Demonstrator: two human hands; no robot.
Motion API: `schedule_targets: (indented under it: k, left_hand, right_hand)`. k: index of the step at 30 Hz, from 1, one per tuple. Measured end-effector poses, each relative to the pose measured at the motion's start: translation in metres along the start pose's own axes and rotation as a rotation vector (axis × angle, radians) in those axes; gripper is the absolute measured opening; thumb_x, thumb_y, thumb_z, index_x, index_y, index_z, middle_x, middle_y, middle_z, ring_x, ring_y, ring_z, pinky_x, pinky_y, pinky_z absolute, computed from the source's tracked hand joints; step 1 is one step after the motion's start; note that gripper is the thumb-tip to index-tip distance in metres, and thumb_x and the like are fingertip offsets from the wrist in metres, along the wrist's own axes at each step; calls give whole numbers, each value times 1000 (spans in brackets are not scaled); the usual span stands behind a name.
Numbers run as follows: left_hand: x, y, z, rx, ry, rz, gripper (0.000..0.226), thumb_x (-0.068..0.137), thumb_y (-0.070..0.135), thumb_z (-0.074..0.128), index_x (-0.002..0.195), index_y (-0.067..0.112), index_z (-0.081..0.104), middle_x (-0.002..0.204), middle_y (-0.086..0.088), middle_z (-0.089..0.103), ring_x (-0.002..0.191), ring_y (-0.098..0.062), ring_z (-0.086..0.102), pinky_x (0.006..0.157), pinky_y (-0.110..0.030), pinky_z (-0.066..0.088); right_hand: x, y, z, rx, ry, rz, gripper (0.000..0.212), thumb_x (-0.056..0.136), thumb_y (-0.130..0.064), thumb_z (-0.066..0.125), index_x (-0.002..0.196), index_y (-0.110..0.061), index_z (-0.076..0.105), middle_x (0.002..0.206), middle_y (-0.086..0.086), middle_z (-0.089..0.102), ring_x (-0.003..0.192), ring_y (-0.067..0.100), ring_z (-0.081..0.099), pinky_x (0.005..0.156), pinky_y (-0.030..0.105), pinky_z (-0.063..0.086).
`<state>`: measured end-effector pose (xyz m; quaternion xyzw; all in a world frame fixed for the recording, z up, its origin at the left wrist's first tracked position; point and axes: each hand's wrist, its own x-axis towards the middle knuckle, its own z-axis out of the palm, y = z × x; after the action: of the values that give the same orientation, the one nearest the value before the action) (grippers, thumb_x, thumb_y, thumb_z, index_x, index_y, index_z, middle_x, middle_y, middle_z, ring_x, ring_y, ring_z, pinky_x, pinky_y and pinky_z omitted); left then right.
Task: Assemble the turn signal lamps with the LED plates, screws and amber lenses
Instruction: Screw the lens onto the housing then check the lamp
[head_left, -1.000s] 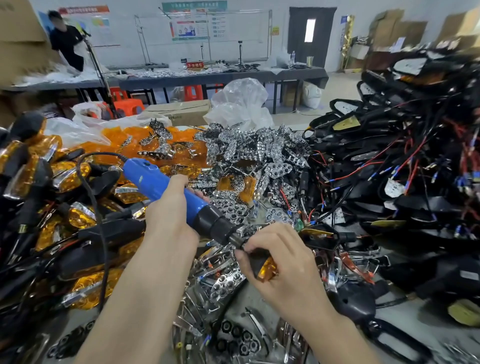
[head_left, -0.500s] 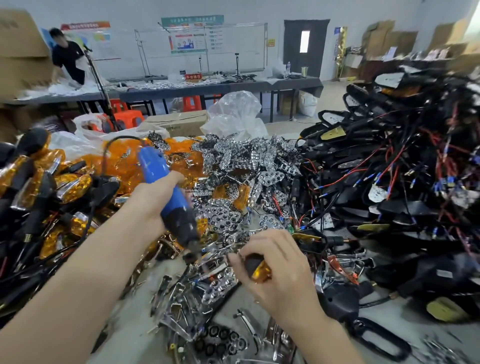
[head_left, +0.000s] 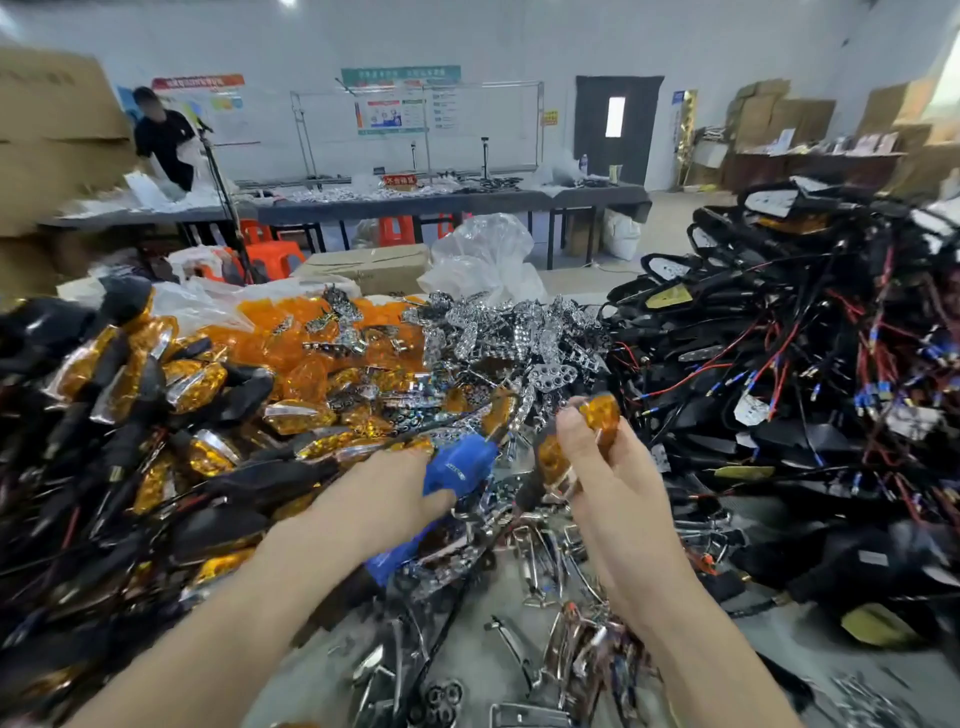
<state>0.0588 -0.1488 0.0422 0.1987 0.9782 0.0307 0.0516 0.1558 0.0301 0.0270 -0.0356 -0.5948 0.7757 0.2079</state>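
My left hand (head_left: 379, 493) grips a blue electric screwdriver (head_left: 457, 467), which lies low and tilted over the parts heap. My right hand (head_left: 608, 483) holds up a turn signal lamp (head_left: 597, 421) with an amber lens, thumb pressed on it, just right of the screwdriver. Chrome LED plates (head_left: 524, 343) are heaped behind my hands. Loose amber lenses (head_left: 291, 338) lie to the back left. Finished lamps with amber lenses (head_left: 156, 384) are stacked at the left.
A tall tangle of black lamp housings with red and blue wires (head_left: 789, 374) fills the right. Small metal brackets and screws (head_left: 545, 566) litter the grey table below my hands. A person (head_left: 166, 140) stands at a far table (head_left: 415, 200).
My left hand has swung the screwdriver down and away from the lamp. My right hand has lifted the lamp up and turned it. The view has tilted upward.
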Motion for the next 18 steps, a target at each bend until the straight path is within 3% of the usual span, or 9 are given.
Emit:
schedule_targets:
  k: [2, 4, 6, 8, 10, 12, 15, 18]
  left_hand:
    - [-8, 5, -20, -300, -22, 99, 37, 102, 52, 44, 112, 21, 62, 99, 0, 71, 79, -19, 67, 69, -35, 54]
    - [-27, 8, -37, -690, -19, 208, 40, 102, 57, 38, 116, 31, 66, 107, 8, 73, 99, -16, 69, 91, -41, 54]
    - [-50, 9, -43, -892, 29, 329, 48, 99, 65, 33, 123, 38, 63, 118, 20, 69, 114, -1, 62, 101, -29, 46]
    - [-70, 8, -45, -975, 82, 414, 43, 99, 61, 37, 127, 37, 60, 118, 20, 68, 113, 2, 61, 97, -20, 46]
    - [-81, 4, -48, -964, 182, 445, 35, 101, 50, 45, 131, 34, 53, 105, 9, 71, 97, -9, 68, 90, -32, 53]
    - [-86, -6, -59, -913, 328, 418, 26, 103, 43, 48, 128, 35, 52, 85, 11, 66, 75, -9, 65, 73, -35, 53]
    - [-90, -32, -88, -798, 559, 340, 16, 103, 44, 47, 114, 39, 57, 84, 19, 67, 72, 3, 61, 66, -14, 47]
    - [-95, -62, -122, -541, 642, 258, 19, 103, 46, 46, 113, 33, 56, 74, 16, 61, 64, 14, 56, 59, -5, 41]
  right_hand:
    - [2, -10, 11, 52, -22, -6, 60, 56, -84, 78, 83, -32, 67, 84, 0, 65, 81, 21, 62, 85, 41, 56]
    - [4, -22, 30, 159, -26, -3, 62, 59, -79, 80, 86, -25, 65, 78, 8, 61, 69, 25, 56, 67, 37, 52]
    - [8, -35, 53, 279, 19, 8, 60, 65, -71, 76, 87, -18, 60, 69, 8, 55, 58, 22, 51, 56, 27, 47]
    - [12, -46, 76, 305, 62, 39, 55, 71, -68, 67, 90, -16, 59, 73, 6, 61, 58, 20, 54, 50, 23, 44]
    - [15, -55, 99, 303, 100, 48, 54, 77, -69, 63, 90, -16, 60, 82, 9, 63, 62, 22, 53, 54, 24, 43]
    - [18, -64, 123, 359, 76, 21, 44, 91, -61, 60, 83, -18, 62, 78, 6, 63, 66, 21, 55, 62, 29, 44]
    - [22, -76, 155, 423, -22, 70, 44, 101, -56, 51, 94, -15, 66, 91, 11, 69, 80, 24, 60, 76, 38, 50]
    - [28, -86, 184, 502, -158, 133, 50, 102, -56, 47, 109, -11, 68, 93, 6, 76, 83, 18, 70, 76, 33, 60]
